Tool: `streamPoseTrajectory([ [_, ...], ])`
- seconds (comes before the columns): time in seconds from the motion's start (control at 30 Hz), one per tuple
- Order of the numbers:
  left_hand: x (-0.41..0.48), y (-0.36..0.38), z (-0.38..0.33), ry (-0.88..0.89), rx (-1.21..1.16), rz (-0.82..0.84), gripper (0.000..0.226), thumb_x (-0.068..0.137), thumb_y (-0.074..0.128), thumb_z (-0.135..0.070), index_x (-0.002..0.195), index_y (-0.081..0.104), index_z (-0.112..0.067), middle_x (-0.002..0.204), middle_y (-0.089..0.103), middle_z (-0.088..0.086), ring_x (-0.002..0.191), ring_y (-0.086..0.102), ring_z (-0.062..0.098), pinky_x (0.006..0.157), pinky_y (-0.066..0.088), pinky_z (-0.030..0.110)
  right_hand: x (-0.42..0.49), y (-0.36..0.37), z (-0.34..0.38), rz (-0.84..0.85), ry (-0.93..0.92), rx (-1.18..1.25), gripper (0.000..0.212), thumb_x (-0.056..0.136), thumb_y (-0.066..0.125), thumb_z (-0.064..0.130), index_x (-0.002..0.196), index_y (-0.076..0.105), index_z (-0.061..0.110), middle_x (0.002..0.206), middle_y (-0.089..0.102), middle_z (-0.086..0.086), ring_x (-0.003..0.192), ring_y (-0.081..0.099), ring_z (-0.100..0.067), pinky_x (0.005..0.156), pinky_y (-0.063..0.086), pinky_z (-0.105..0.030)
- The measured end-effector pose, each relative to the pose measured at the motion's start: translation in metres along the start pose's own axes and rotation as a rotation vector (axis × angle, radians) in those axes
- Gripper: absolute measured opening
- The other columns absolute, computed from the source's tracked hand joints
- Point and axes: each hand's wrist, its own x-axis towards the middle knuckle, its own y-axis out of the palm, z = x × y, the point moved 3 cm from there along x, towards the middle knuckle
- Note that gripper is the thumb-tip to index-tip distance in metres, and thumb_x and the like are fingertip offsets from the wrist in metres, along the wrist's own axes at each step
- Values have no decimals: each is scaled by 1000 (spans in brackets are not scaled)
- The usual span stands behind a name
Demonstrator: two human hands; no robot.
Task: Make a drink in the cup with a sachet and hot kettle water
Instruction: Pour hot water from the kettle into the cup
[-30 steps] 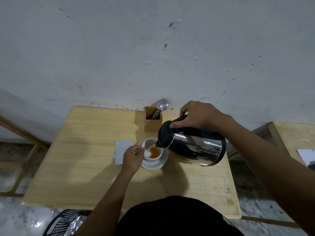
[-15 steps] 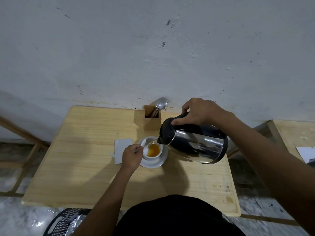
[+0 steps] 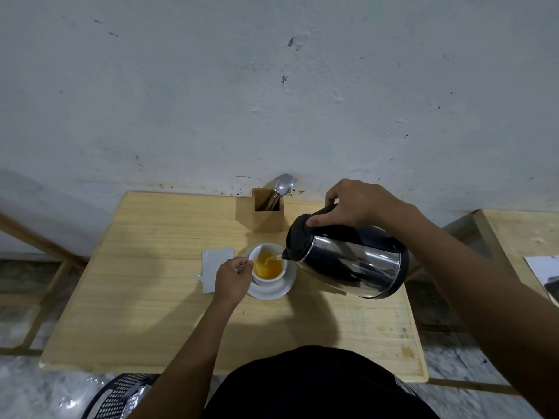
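Note:
A white cup [image 3: 262, 252] holding orange liquid stands on a white saucer [image 3: 286, 287] in the middle of the wooden table [image 3: 151, 297]. My right hand [image 3: 360, 204] grips the black handle of a steel kettle [image 3: 351, 264], tilted left with its spout over the cup's right rim and water running in. My left hand [image 3: 231, 281] rests at the cup's left side, fingers closed on a thin metal spoon handle [image 3: 243, 266] that points into the cup. A white sachet [image 3: 214, 266] lies flat just left of the saucer, partly hidden by my left hand.
A wooden holder [image 3: 267, 217] with spoons [image 3: 282, 184] stands behind the cup against the wall. A second wooden table [image 3: 520, 237] with a paper [image 3: 544, 267] is at the right. A black plastic basket [image 3: 121, 394] sits on the floor near the table's front left edge.
The orange liquid in the cup has risen as the kettle keeps pouring. Both hands hold nearly the same places.

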Motion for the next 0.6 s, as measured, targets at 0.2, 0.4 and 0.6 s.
streamPoseTrajectory([
  [0.2, 1, 0, 0, 10, 15, 0, 24, 91, 58, -18, 108, 67, -3, 113, 67, 17, 106, 62, 27, 84, 42, 28, -1, 2, -1, -8, 4, 5, 55, 68, 64, 76, 83, 69, 22, 84, 67, 5, 76, 59, -9, 60, 40, -27],
  [0.4, 0, -1, -3, 17, 27, 1, 25, 91, 57, -16, 109, 67, -2, 113, 67, 17, 108, 61, 26, 83, 39, 26, -3, -1, -1, -14, 6, 8, 55, 68, 64, 76, 83, 68, 23, 86, 66, 5, 78, 59, -11, 59, 38, -26],
  [0.6, 2, -1, -1, 17, 41, 9, 25, 91, 58, -17, 109, 67, -3, 113, 68, 17, 107, 62, 26, 82, 40, 26, -6, -2, 1, -16, 7, 15, 54, 69, 64, 74, 83, 68, 22, 86, 67, 4, 78, 59, -11, 57, 36, -25],
])
